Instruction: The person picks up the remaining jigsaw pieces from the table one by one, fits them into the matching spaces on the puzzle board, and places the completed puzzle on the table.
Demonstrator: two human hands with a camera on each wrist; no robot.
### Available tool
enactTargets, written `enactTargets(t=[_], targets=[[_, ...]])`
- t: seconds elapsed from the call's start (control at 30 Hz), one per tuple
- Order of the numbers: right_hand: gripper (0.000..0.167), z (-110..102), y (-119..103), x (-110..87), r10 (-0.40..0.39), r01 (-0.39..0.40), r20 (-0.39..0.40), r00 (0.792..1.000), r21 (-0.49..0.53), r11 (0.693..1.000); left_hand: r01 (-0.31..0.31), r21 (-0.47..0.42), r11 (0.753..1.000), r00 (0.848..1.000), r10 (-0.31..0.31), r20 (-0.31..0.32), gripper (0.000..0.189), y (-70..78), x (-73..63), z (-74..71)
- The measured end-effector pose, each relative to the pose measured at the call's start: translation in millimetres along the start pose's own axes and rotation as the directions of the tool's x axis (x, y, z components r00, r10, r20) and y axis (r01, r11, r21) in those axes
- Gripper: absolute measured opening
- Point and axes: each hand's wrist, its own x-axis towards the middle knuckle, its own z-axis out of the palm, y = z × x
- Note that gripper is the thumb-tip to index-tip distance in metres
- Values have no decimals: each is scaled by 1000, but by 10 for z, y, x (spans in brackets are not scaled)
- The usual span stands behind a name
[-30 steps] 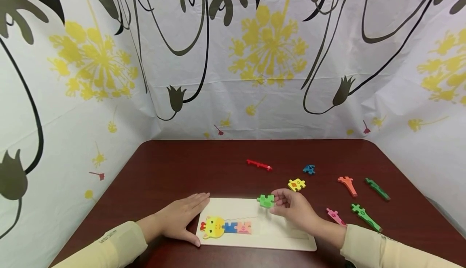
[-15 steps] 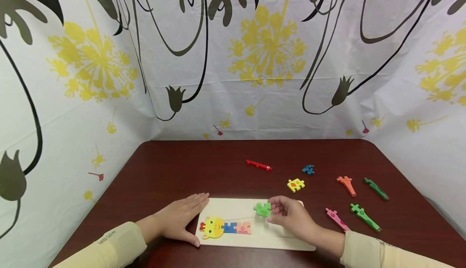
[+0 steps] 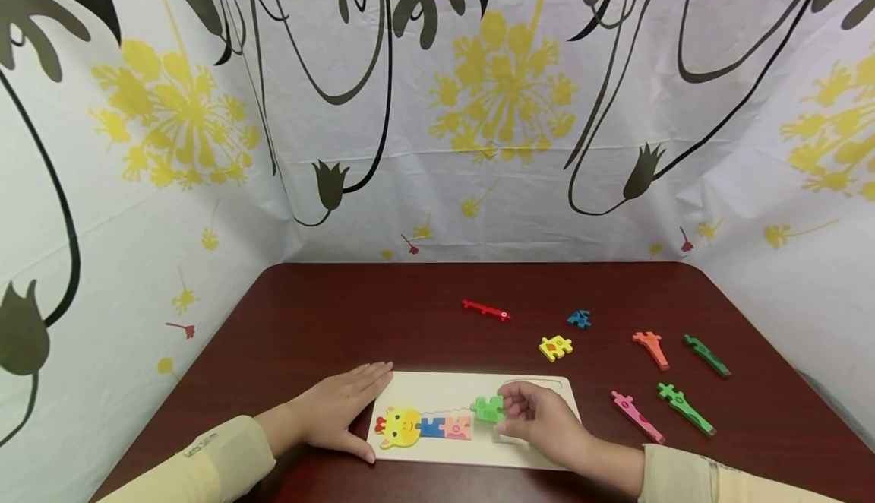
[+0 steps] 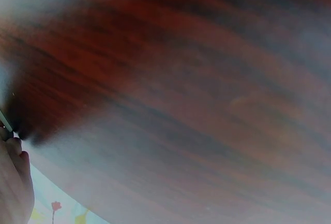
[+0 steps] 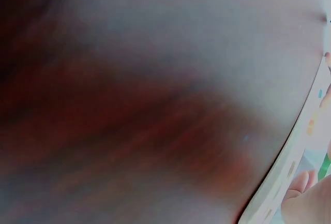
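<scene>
Bright green puzzle piece [image 3: 488, 409] over the puzzle board [image 3: 437, 389], right of the board's seated pieces; whether it touches the wood cannot be told. Right hand [image 3: 540, 421] pinches it by its right edge, thumb on the near side, fingers curled on the far side. Left hand [image 3: 349, 409] at the board's left end, fingers straight and together, thumb spread to the near left corner, fingertips at the far left corner; nothing gripped.

Count: one board, one held piece, three seated in a row toward the board's left end: giraffe head [image 3: 401, 427], blue piece [image 3: 432, 427], salmon piece [image 3: 457, 428].

Seven loose on the desk [image 3: 369, 313]. Beyond the board's far edge: red piece [image 3: 485, 310], yellow piece [image 3: 556, 348], small blue piece [image 3: 579, 318]. Off to the board's right: orange piece [image 3: 651, 349], dark green piece [image 3: 707, 355], long green piece [image 3: 687, 409], pink piece [image 3: 637, 416].

Lettering: a short dark line on the left sleeve [image 3: 222, 453], left of the board, too small to read surely. Marks on several pieces, likewise too small. Patterned cloth [image 3: 403, 214] hangs behind the desk, well beyond the board.
</scene>
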Motion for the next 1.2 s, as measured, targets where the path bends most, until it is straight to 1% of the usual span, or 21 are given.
enactTargets(t=[0.23,0.57,0.8,1.03,1.2], targets=[[39,43,-4,-9,20,-19,39,999,-17,1000,3,6,1000,1000,-3,3,113,-5,3,-1],[38,56,2,8,16,-13,48,999,-61,998,4,-1,1000,1000,-4,8,112,-23,14,-23],[37,58,-14,7,36,-28,66,997,-108,994,-10,8,1000,1000,10,-12,112,-26,10,1],[36,91,10,4,24,-15,67,997,-134,991,5,-7,1000,1000,-5,0,113,-8,-9,-1],[35,106,27,8,19,-7,77,997,-153,988,10,-8,1000,1000,-10,-6,113,1,-25,15]])
